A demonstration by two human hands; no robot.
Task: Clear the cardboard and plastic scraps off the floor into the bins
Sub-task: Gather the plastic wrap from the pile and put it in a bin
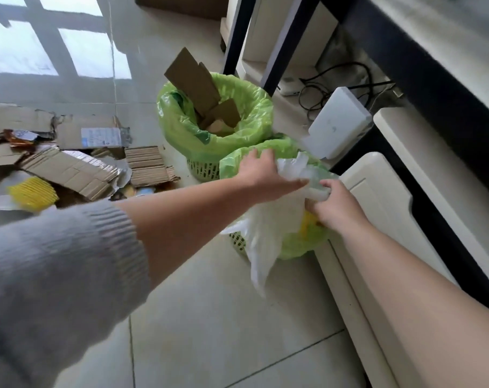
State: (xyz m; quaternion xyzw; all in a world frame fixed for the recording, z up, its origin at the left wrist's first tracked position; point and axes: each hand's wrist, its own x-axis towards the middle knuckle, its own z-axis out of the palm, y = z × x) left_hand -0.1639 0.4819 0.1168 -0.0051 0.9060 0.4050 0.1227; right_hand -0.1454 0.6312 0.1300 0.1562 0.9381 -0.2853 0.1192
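While my left hand [261,175] lies spread and flat on a crumpled white plastic sheet [268,228], my right hand [334,204] is clenched around that same plastic, both over the near green-lined bin [299,245]; part of the sheet hangs down the bin's front. Just behind it the far green-lined bin [190,135] holds upright cardboard pieces [194,82]. Off to the left, torn cardboard scraps [78,169] and a yellow-and-white wrapper [28,194] lie on the tiled floor [209,317]
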